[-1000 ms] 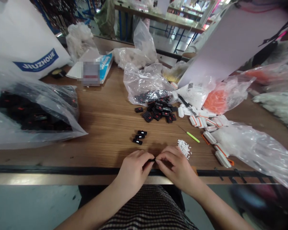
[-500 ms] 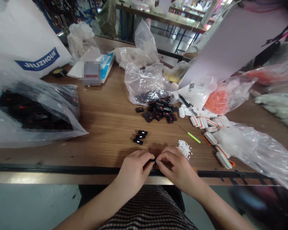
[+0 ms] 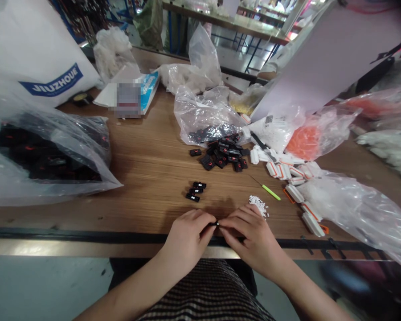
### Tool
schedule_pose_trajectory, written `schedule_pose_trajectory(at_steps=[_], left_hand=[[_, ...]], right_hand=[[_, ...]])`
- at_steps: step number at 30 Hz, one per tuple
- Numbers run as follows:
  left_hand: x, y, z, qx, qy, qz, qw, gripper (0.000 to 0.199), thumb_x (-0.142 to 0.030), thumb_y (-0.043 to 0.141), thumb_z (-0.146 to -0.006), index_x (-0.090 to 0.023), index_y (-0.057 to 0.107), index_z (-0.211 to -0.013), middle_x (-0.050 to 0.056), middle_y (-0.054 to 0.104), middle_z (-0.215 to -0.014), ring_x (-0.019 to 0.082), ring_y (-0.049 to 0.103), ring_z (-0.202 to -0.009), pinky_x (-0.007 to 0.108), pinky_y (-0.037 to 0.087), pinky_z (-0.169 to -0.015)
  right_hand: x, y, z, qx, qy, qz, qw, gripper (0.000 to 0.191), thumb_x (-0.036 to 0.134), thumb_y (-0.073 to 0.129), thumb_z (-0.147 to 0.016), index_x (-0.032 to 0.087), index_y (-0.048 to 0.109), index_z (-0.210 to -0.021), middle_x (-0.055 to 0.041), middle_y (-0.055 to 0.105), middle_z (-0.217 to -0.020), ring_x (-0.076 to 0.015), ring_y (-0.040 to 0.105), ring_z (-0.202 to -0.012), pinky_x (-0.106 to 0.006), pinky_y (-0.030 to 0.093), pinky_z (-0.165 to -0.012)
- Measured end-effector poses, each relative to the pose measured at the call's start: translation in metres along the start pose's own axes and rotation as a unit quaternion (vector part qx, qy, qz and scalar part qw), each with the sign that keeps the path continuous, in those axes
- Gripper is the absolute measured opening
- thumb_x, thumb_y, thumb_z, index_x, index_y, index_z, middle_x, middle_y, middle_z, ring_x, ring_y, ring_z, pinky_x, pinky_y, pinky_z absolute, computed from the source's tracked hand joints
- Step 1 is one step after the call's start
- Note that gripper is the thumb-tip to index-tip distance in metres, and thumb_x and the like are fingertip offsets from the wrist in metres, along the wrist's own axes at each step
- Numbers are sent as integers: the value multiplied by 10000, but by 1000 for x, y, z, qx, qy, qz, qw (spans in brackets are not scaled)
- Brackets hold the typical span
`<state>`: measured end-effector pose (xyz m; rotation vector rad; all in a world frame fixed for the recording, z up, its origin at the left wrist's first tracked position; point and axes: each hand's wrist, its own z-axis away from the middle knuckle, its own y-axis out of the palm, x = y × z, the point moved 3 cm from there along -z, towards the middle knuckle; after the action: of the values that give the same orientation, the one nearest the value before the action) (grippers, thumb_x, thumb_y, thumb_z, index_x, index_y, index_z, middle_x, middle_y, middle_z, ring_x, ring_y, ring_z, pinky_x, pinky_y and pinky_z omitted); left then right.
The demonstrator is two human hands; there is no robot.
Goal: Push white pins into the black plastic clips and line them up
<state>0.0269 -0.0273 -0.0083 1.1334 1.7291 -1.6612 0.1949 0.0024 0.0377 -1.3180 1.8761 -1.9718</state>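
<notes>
The left hand [image 3: 186, 238] and right hand [image 3: 252, 236] are curled, fingertips [image 3: 210, 221] pinched closed on a small black part [image 3: 215, 223]; a steady, close pinch is advised.

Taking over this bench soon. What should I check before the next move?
Small black part pinched between the left hand and right hand: ok.
How that part sits in the fingers: cannot tell, the fingers hide most of it.
Three black parts lying apart from both hands: ok.
Small white pieces just beyond the right hand, not held: ok.
Green-handled needle tool lying on the wooden bench, away from the hands: ok.
</notes>
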Motion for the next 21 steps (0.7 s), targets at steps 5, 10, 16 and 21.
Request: schedule_pose_trajectory(at_steps=[5, 10, 16, 21], left_hand=[[-1, -1, 0, -2, 7, -15, 1000, 190, -52, 667, -846, -203, 666, -962, 10, 698, -900, 199, 650, -825, 342, 517, -748], [-2, -3, -1, -11, 13, -14, 1000, 182, -63, 666, -850, -207, 669, -961, 10, 700, -887, 195, 652, -797, 341, 530, -733], [-2, -3, -2, -14, 20, 2, 1000, 121, -130, 646, -890, -220, 679, -964, 9, 705, -885, 185, 664, -784, 349, 557, -748], [-2, -2, -2, -21, 18, -7, 1000, 106, -154, 633, -893, -222, 687, -953, 14, 707, -860, 181, 667, -767, 343, 566, -744]], right_hand=[[10, 4, 0, 5, -12, 42, 999, 175, 195, 569, -944, 241, 737, -937, -26, 680, -783, -193, 565, -779, -404, 369, -792], [5, 2, 1, -16, 1, 2, 1000, 171, 218, 575, -943, 241, 744, -934, -22, 694, -773, -180, 591, -760, -391, 402, -790], [-73, -40, 38, -128, 166, 55, 976, 152, 313, 617, -921, 234, 742, -886, -41, 749, -899, -218, 676, -850, -393, 469, -805], [-118, -58, 65, -50, 254, 35, 965, 220, 358, 594, -914, 231, 771, -885, -41, 767, -899, -218, 700, -798, -357, 520, -730]])
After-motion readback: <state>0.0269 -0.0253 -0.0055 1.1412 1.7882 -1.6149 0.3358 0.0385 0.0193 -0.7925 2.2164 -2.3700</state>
